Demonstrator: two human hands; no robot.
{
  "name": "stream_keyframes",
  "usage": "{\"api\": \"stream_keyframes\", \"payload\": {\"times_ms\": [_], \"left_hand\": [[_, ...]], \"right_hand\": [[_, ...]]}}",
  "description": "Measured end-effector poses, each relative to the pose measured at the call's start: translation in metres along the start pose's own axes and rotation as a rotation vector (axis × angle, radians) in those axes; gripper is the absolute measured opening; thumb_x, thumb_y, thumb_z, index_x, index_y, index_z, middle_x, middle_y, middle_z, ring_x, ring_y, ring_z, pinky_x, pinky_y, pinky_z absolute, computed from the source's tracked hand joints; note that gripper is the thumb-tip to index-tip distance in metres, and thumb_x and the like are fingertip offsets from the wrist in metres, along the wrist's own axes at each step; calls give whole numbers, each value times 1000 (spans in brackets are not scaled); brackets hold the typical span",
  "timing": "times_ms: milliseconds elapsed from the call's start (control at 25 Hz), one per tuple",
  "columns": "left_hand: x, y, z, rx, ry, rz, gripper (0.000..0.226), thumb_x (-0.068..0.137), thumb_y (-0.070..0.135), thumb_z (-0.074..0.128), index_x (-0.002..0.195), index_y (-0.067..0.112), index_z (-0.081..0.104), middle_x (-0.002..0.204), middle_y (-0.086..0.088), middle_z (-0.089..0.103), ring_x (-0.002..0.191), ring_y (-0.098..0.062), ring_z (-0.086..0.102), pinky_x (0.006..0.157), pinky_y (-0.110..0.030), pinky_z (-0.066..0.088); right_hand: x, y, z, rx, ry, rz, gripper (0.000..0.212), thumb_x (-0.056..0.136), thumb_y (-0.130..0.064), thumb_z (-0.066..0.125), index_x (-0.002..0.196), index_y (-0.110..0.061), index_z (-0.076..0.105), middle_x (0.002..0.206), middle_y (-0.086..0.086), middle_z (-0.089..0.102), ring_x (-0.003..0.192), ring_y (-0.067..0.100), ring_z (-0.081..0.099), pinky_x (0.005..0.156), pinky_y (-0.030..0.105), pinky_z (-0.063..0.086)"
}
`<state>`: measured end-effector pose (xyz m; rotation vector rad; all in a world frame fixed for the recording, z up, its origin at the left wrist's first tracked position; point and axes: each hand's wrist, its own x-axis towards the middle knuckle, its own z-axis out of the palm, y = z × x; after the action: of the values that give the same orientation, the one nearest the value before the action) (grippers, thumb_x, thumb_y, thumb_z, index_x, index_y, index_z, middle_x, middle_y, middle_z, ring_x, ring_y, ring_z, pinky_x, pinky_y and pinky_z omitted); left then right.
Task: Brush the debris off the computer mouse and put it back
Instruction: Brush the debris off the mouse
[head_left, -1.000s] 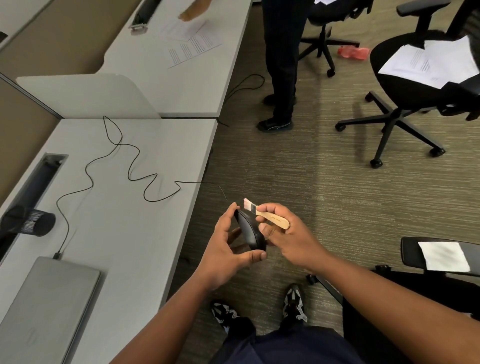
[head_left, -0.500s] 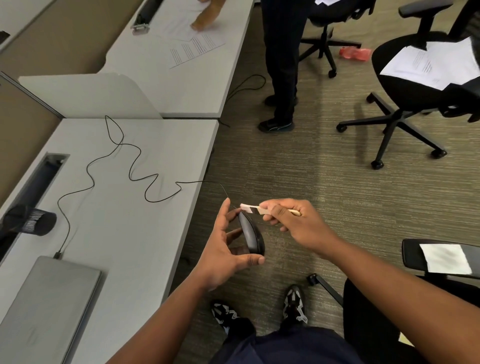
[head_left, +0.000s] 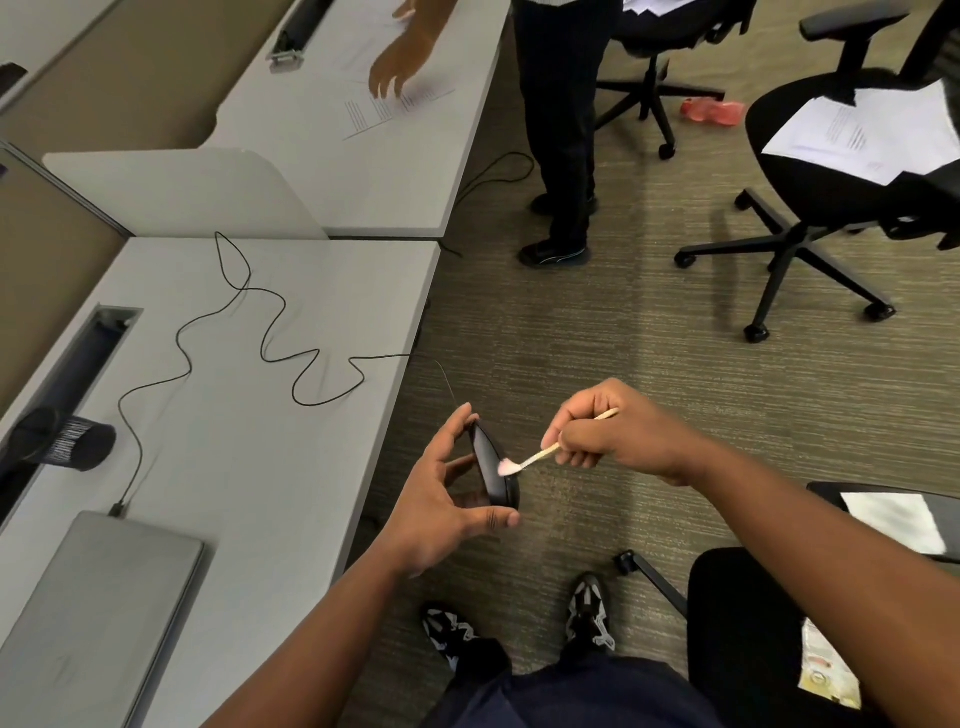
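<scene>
- A grey desk (head_left: 249, 457) stands at the left over striped carpet (head_left: 597, 338), bearing a closed laptop (head_left: 93, 613) and a looping black cable (head_left: 270, 332); an office chair (head_left: 831, 208) holds papers (head_left: 872, 130).
- The left hand (head_left: 441, 509) holds the black computer mouse (head_left: 493, 473) on edge above the carpet, fingertip at its far end, thumb at its near end.
- The right hand (head_left: 608, 431) pinches a small wooden brush (head_left: 545, 452), bristles touching the mouse's side.

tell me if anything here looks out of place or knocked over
A black mesh pen cup lies tipped on its side on the near desk, and a red bottle lies on the carpet under the far chair.
</scene>
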<state>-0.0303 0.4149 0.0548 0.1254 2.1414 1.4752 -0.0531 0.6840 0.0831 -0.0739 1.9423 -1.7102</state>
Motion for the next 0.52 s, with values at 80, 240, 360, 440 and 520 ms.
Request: {"api": "stream_keyframes", "payload": {"times_ms": [80, 240, 360, 440, 520], "left_hand": [[0, 0, 0, 1, -11, -11, 132, 53, 42, 103, 160, 55, 28, 152, 45, 35, 144, -10, 49, 106, -30, 56], [-1, 1, 3, 3, -15, -22, 136, 52, 38, 104, 162, 52, 26, 149, 47, 39, 142, -6, 50, 111, -46, 54], [-2, 4, 5, 10, 8, -15, 132, 52, 39, 105, 161, 52, 31, 158, 34, 38, 144, -13, 50, 112, -49, 53], [-2, 5, 4, 6, 27, -7, 128, 50, 42, 104, 158, 51, 36, 162, 23, 37, 144, -17, 49, 114, -52, 51], [-2, 4, 2, 2, 43, 7, 123, 52, 38, 103, 157, 49, 39, 161, 20, 39, 144, -17, 49, 113, -51, 53]], "right_hand": [[0, 0, -3, 30, 45, -38, 18, 80, -21, 65, 86, -16, 81, 82, 13, 78, 72, 14, 69, 66, 27, 56], [5, 4, 7, 87, 158, -87, 13, 83, -22, 73, 94, -18, 78, 96, 26, 72, 78, 25, 63, 73, 43, 52], [8, 9, 13, 63, 118, -65, 9, 88, -16, 71, 93, -13, 79, 92, 20, 77, 82, 27, 68, 78, 43, 56], [7, 9, 9, 70, 78, -44, 11, 85, -15, 69, 89, -10, 79, 88, 15, 79, 83, 26, 71, 77, 36, 59], [4, 7, 5, 56, 22, -36, 17, 78, -24, 71, 85, -11, 79, 85, 14, 80, 78, 21, 72, 71, 29, 59]]}}
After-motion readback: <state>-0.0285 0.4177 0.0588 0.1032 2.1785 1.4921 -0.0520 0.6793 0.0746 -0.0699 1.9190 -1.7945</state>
